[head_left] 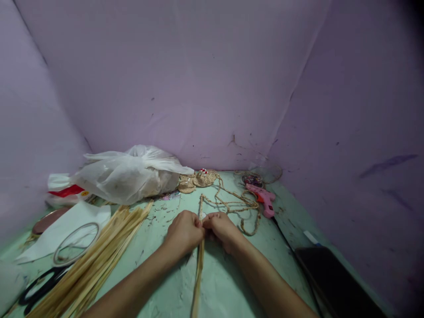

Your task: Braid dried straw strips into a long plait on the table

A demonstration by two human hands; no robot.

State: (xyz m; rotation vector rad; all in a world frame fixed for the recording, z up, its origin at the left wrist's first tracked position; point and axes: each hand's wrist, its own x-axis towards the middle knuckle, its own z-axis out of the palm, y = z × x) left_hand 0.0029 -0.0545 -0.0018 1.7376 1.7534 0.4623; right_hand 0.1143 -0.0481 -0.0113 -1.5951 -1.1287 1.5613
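My left hand (pixel 185 229) and my right hand (pixel 221 226) meet at the middle of the green tabletop, both closed in a pinch. Between their fingertips runs a strip of dried plant fibre (pixel 198 276), its flat loose end trailing toward me. Beyond my fingers it continues as a thin braided cord (pixel 228 203), which bends and loops over the table to the right. The exact spot where the fingertips grip is partly hidden by the fingers.
Left lie a bundle of dried fibre strips (pixel 99 251), black-handled scissors (pixel 41 285), a hoop (pixel 56 256) and white paper (pixel 71 225). Behind sit a plastic bag (pixel 132 174) and small woven hats (pixel 203 178). Right are a pink glue gun (pixel 265 201) and a dark flat object (pixel 334 280).
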